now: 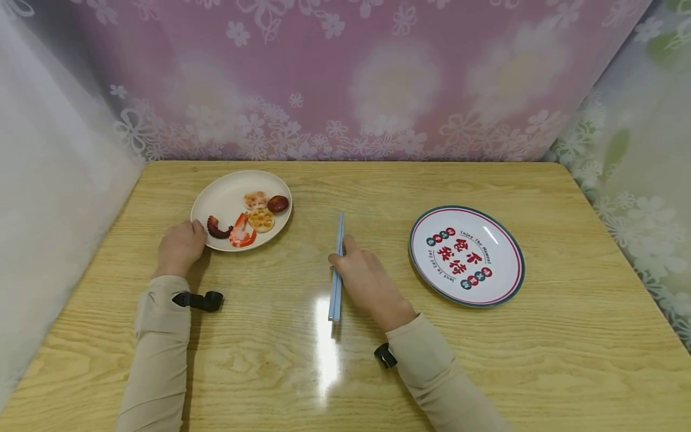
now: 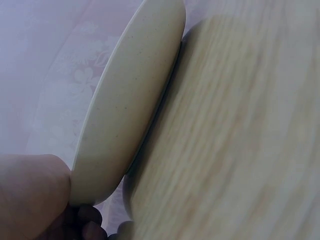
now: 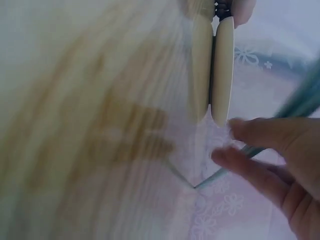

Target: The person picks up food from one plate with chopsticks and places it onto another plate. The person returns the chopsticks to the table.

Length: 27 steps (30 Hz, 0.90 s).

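On the far left of the table, a cream plate (image 1: 237, 189) carries a dark red tentacle piece (image 1: 217, 228), a red-and-white piece (image 1: 243, 231), two lotus root slices (image 1: 261, 219) and a brown mushroom cap (image 1: 278, 204). My left hand (image 1: 182, 245) grips its near-left rim; in the left wrist view the thumb (image 2: 35, 187) lies against the plate's edge, the fingers lower and in shadow. Mid-table, my right hand (image 1: 368, 277) holds a pair of pale blue chopsticks (image 1: 336, 291) between thumb and fingers. Their far tips meet the tabletop in the right wrist view, and the other ends are raised.
To the right of my right hand lies a white plate (image 1: 475, 234) with a blue-and-red rim and printed characters. A floral curtain (image 1: 324, 78) hangs behind the wooden table (image 1: 259, 360), and pale cloths hang at both sides.
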Motion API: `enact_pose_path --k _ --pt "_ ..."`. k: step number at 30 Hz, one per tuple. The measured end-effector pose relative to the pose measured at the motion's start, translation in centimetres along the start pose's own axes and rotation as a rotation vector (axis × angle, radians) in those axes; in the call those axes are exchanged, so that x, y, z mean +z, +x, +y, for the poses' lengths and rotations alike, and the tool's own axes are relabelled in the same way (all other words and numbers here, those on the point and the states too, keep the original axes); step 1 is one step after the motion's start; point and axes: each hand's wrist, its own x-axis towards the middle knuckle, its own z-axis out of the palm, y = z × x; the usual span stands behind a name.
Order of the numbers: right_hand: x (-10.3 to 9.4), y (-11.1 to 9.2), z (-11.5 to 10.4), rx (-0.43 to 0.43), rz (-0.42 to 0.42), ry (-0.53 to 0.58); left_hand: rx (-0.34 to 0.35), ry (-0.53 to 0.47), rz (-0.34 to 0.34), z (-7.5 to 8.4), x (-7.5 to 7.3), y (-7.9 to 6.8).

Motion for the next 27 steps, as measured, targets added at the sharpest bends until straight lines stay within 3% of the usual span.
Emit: enact_pose_path --k 4,11,21,27 --pt "-0.2 0.0 0.1 -0.011 0.022 0.005 0.005 -0.004 0.010 0.0 0.1 0.1" --pt "-0.8 0.1 1.1 -0.028 -0.105 0.024 0.008 -0.016 0.020 0.2 -0.1 0.0" --pt "-1.0 0.8 3.2 -0.008 -0.223 0.009 -0.005 -0.003 0.011 0.1 0.0 0.0" --pt "-0.8 1.3 3.5 0.027 -0.171 0.023 -0.010 -0.008 0.009 -0.1 0.1 0.1"
